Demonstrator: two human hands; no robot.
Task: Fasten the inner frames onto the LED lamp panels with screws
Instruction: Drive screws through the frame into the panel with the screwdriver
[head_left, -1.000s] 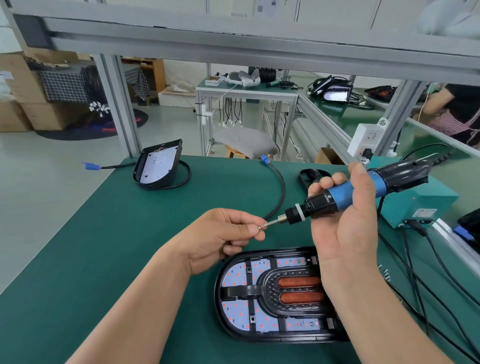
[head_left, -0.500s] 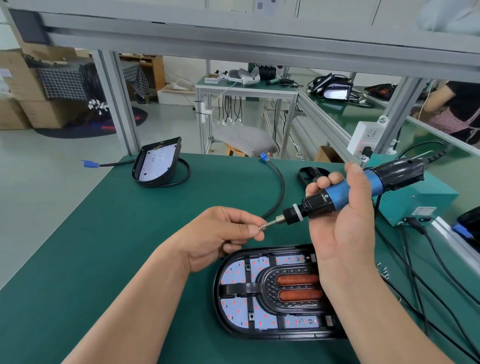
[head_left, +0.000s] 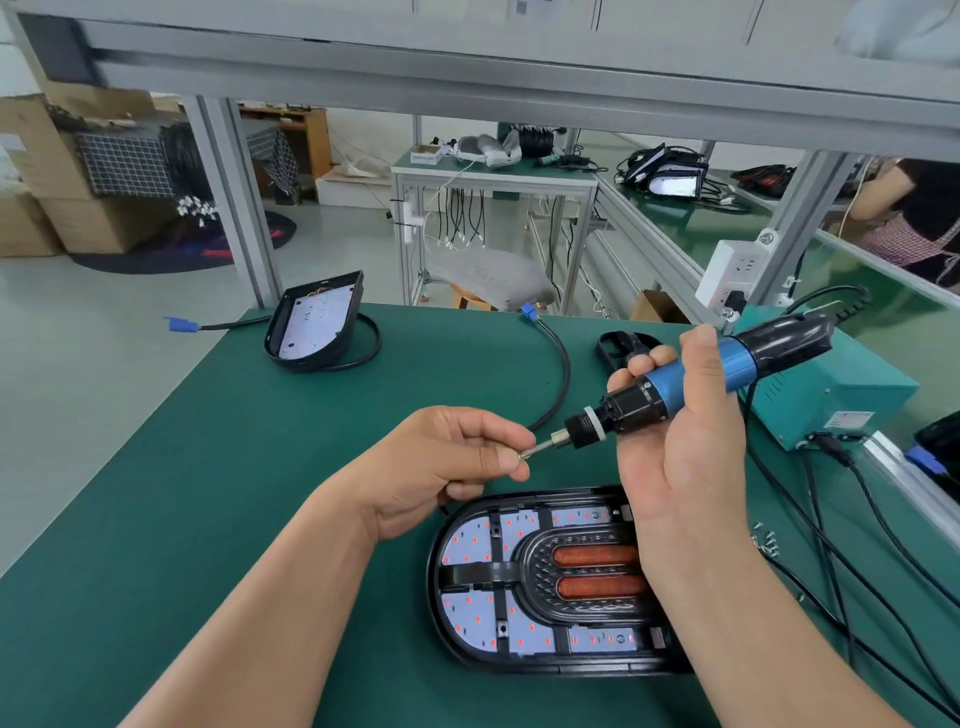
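Note:
An oval black LED lamp panel (head_left: 483, 613) lies on the green mat in front of me, with a black inner frame (head_left: 540, 571) and two orange strips set over its LED board. My right hand (head_left: 675, 457) grips a blue and black electric screwdriver (head_left: 691, 379) above the panel, its bit pointing left and down. My left hand (head_left: 457, 457) pinches a small screw (head_left: 523, 455) against the bit tip. My right forearm hides the panel's right end.
A second lamp panel (head_left: 311, 327) with a coiled black cable stands at the mat's far left. A teal power box (head_left: 831, 400) sits at the right, with black cables trailing toward me. Loose screws (head_left: 766, 543) lie right of my forearm. A black frame part (head_left: 618, 345) lies beyond the screwdriver.
Both hands and the screwdriver keep their pose, with the screw still at the bit tip. The view has only shifted slightly.

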